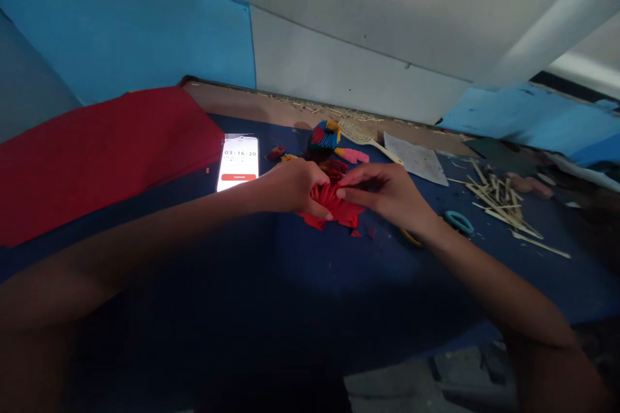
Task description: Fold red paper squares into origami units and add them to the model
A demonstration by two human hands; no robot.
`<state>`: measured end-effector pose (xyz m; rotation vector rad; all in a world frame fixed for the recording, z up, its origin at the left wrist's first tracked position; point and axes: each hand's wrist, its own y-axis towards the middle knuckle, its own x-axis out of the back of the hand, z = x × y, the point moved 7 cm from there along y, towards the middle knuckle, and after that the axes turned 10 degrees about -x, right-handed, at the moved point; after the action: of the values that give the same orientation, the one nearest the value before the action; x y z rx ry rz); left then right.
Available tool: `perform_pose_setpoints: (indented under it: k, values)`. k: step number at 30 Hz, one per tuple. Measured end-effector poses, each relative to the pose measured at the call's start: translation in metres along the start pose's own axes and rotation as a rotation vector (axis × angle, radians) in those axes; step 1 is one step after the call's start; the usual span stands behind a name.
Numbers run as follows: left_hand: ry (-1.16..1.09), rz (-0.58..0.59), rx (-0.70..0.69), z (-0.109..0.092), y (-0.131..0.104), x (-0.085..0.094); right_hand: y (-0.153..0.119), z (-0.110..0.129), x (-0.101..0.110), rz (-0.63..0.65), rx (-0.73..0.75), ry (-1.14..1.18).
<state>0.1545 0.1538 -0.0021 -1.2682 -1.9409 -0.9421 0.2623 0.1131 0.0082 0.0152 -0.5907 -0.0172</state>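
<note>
Though ragged, pleated red bundle (336,205) — between hands (293,186).

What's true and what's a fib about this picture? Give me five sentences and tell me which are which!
1. The left hand is on the red folded piece, and the right hand reaches it too. True.
2. The phone's screen is dark. False: the phone is lit up, showing numbers.
3. A big red sheet is on the picture's left side. True.
4. The thin sticks are left of both hands. False: the thin sticks lie to the right.
5. The tabletop is yellow. False: the tabletop is dark blue.
</note>
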Motion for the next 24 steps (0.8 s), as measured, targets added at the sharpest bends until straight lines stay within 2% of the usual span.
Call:
perform_pose_setpoints:
  k: [6, 14, 21, 24]
  values:
    - [-0.088, 0.018, 0.010, 0.005, 0.001, -0.004, 0.002, 0.004, -0.002, 0.105, 0.029, 0.016]
    - [-0.108, -0.006, 0.052, 0.010, 0.000, -0.004, 0.008, -0.004, -0.007, 0.193, -0.076, 0.113]
    - [-0.113, 0.016, 0.072, 0.013, 0.000, -0.008, -0.003, 0.009, -0.004, 0.058, 0.142, -0.184]
    - [-0.123, 0.026, 0.079, 0.013, 0.000, -0.009, -0.005, 0.011, -0.005, 0.078, 0.157, -0.216]
